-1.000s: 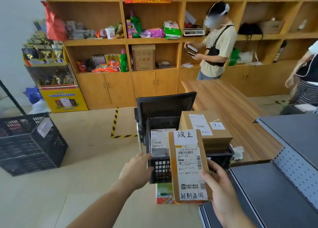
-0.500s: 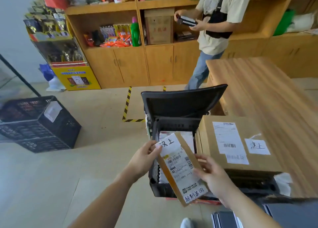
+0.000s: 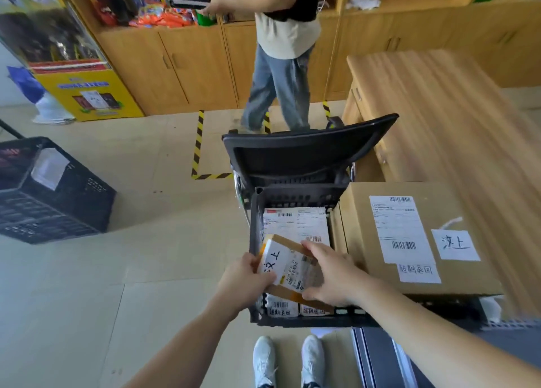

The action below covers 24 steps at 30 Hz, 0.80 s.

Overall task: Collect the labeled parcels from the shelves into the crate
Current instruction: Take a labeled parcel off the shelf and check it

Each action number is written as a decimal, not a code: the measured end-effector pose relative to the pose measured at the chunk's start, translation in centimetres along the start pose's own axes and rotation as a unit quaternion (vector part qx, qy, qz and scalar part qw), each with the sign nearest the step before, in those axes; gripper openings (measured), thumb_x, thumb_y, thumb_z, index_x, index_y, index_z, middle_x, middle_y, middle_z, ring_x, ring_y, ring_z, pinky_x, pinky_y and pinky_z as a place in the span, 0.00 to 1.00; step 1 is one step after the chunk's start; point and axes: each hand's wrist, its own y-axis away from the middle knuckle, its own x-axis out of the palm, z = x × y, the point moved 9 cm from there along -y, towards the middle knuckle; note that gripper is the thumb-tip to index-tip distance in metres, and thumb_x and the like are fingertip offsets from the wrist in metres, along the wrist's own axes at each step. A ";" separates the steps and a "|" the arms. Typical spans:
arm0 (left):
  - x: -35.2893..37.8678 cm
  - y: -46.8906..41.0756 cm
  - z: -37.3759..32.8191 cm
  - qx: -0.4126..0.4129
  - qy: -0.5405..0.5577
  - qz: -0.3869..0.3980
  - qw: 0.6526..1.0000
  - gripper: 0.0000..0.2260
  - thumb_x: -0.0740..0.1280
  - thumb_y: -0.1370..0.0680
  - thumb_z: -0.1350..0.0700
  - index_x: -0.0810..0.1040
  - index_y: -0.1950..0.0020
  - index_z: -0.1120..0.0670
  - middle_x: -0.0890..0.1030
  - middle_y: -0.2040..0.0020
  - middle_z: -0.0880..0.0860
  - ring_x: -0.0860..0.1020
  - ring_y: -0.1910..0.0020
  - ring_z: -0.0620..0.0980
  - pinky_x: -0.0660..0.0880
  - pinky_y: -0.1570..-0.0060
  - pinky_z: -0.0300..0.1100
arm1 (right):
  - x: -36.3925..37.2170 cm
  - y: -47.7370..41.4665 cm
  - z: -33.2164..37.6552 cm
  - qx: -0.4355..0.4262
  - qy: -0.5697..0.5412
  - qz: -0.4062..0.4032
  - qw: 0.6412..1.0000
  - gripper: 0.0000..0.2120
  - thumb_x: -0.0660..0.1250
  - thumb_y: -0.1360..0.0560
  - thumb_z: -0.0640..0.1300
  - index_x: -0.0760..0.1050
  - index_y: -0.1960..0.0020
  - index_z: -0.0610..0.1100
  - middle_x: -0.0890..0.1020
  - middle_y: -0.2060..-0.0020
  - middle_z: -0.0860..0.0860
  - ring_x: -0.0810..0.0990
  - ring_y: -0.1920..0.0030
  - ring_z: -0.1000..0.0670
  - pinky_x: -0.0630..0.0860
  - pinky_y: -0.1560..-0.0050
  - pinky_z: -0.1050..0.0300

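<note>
One parcel [image 3: 292,266] in left grip [image 3: 246,282] and right grip [image 3: 332,279] (above one crate [image 3: 254,221]).

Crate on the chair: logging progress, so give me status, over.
Grips: left hand and right hand on the small labeled parcel, low over the crate. Inside already: white-labeled parcels. In the way: big box over the crate's right part.

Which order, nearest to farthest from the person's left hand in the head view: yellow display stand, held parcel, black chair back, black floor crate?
1. Held parcel, gripped by the left hand.
2. Black chair back, straight ahead.
3. Black floor crate, far left.
4. Yellow display stand, back left by the cupboards.
</note>
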 end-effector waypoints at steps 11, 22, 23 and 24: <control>4.1 -0.2 2.2 -0.008 -0.109 0.063 0.992 0.13 0.68 0.22 0.49 0.71 0.46 0.56 0.78 0.47 0.54 0.79 0.53 0.51 0.78 0.63 0.40 | 4.7 -2.0 -0.6 -0.040 0.108 0.041 0.992 0.66 0.78 0.39 0.63 0.36 0.18 0.51 0.51 0.19 0.53 0.52 0.20 0.49 0.56 0.21 0.43; 5.0 -1.7 -1.2 0.094 -0.232 0.018 0.968 0.32 0.69 0.21 0.52 0.56 0.22 0.47 0.67 0.31 0.53 0.77 0.38 0.58 0.77 0.47 0.50 | 6.0 -4.3 -2.0 -0.023 0.199 0.092 0.975 0.61 0.80 0.39 0.59 0.46 0.18 0.46 0.62 0.24 0.47 0.67 0.28 0.44 0.71 0.31 0.40; 5.8 -2.4 -1.3 0.099 -0.253 0.039 0.962 0.35 0.69 0.21 0.53 0.53 0.21 0.45 0.65 0.29 0.53 0.77 0.38 0.58 0.78 0.46 0.51 | 6.2 -4.6 -2.0 -0.024 0.203 0.104 0.973 0.61 0.80 0.39 0.58 0.46 0.18 0.46 0.62 0.24 0.47 0.67 0.28 0.43 0.72 0.32 0.40; 6.6 -3.2 -1.2 0.095 -0.270 0.061 0.956 0.36 0.69 0.21 0.53 0.51 0.20 0.44 0.64 0.27 0.54 0.77 0.37 0.58 0.78 0.44 0.52 | 6.4 -4.8 -1.9 -0.027 0.208 0.114 0.971 0.62 0.81 0.39 0.57 0.46 0.18 0.46 0.63 0.24 0.46 0.67 0.28 0.43 0.73 0.33 0.40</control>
